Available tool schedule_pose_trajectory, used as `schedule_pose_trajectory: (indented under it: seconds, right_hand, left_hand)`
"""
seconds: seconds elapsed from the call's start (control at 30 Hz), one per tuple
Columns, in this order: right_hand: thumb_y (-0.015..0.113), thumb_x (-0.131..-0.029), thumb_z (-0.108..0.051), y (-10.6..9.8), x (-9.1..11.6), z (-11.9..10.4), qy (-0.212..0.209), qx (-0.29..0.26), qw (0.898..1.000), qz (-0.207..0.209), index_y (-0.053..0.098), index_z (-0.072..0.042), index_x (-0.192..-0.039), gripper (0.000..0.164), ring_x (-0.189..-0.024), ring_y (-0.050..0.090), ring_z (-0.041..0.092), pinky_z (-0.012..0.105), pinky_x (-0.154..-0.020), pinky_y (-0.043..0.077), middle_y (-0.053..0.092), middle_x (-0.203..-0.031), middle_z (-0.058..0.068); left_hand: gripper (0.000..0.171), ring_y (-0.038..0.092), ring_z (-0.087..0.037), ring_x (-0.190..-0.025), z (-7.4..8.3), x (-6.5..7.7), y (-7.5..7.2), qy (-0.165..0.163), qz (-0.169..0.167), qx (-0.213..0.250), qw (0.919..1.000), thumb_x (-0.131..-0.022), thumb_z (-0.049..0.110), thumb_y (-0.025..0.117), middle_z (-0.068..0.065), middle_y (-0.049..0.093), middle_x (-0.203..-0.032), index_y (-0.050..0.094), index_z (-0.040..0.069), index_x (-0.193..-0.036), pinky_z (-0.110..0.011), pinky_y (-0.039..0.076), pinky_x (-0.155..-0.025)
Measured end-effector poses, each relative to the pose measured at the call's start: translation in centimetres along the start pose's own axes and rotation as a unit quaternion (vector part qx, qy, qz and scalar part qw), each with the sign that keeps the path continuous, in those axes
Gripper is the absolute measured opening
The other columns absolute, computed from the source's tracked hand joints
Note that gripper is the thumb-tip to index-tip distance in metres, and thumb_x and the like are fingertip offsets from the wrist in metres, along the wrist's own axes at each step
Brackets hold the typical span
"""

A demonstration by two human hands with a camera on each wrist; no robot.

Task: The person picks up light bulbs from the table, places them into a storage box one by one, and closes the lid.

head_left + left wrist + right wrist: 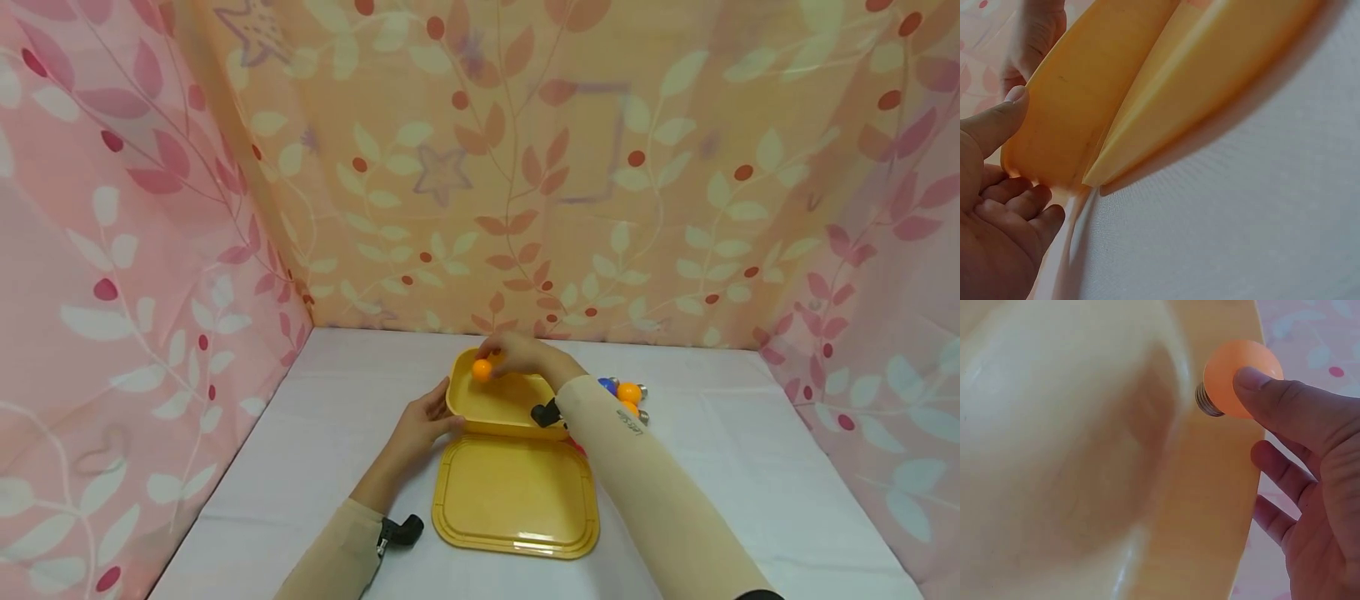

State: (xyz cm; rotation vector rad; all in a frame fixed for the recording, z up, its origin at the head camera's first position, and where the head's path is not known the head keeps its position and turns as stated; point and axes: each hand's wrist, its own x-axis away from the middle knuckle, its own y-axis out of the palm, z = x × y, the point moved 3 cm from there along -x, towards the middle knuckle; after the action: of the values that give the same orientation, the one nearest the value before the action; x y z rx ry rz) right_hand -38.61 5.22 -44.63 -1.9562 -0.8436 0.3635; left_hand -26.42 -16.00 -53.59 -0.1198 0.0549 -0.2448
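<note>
An orange light bulb [1229, 375] with a metal screw base is pinched by my right hand [1329, 450], thumb on its round side. In the head view the right hand [517, 354] hovers with it over the far left part of a yellow plastic box [480, 408]. The box's hinged lid [517, 492] lies folded open towards me. My left hand [420, 425] holds the box's left end; in the left wrist view its thumb [1007, 119] presses near the rim while its fingers curl against the outside wall. The box floor shows bare in the right wrist view.
Right of the box, partly behind my right forearm, lie a blue bulb [607, 385] and orange bulbs [630, 393]. A bit of something red [576, 446] shows beside the box. White cloth [300, 467] covers the table, with patterned curtains [510, 167] around three sides.
</note>
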Motion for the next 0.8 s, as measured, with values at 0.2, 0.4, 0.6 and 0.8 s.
schedule_pose_trajectory:
  seconds: [0.2, 0.4, 0.6, 0.8]
  right_hand:
    - [0.081, -0.089, -0.018, 0.0, -0.1, -0.1, -0.005, 0.009, 1.000, 0.002, 0.073, -0.015, -0.125, 0.037, -0.119, 0.058, 0.026, 0.044, -0.109, 0.049, 0.068, -0.125, 0.000]
    - [0.080, -0.090, -0.017, -0.4, 0.6, -0.3, -0.002, -0.009, 1.000, 0.009, 0.072, -0.014, -0.126, 0.037, -0.123, 0.058, 0.031, 0.044, -0.110, 0.049, 0.068, -0.127, 0.000]
    - [0.078, -0.092, -0.015, -2.0, 2.5, -1.5, -0.031, -0.014, 0.998, 0.043, 0.071, -0.010, -0.127, 0.036, -0.128, 0.057, 0.030, 0.048, -0.115, 0.045, 0.069, -0.129, 0.003]
    - [0.078, -0.093, -0.023, -3.4, 5.3, -2.6, -0.042, 0.001, 0.996, 0.084, 0.070, -0.014, -0.128, 0.037, -0.137, 0.052, 0.026, 0.050, -0.120, 0.038, 0.065, -0.138, 0.004]
  left_hand:
    - [0.084, 0.043, -0.022, -0.147, 0.2, 0.0, 0.0, -0.006, 0.003, -0.003, 1.0000, -0.093, 0.014, 0.077, -0.006, 0.034, -0.165, 0.029, 0.018, -0.162, -0.028, 0.044, -0.112]
    - [0.082, 0.041, -0.023, -0.148, 0.2, 0.1, 0.1, -0.005, 0.004, -0.009, 0.9999, -0.095, 0.011, 0.075, -0.007, 0.033, -0.166, 0.029, 0.018, -0.162, -0.033, 0.041, -0.115]
    - [0.083, 0.042, -0.022, -0.147, 0.2, 0.3, 0.2, -0.004, 0.006, -0.012, 0.9999, -0.094, 0.012, 0.076, -0.004, 0.034, -0.165, 0.029, 0.018, -0.162, -0.031, 0.042, -0.114]
    - [0.085, 0.041, -0.022, -0.148, 0.4, 0.3, 0.1, -0.005, 0.009, -0.009, 0.9999, -0.093, 0.013, 0.078, -0.003, 0.034, -0.165, 0.029, 0.017, -0.162, -0.030, 0.041, -0.114]
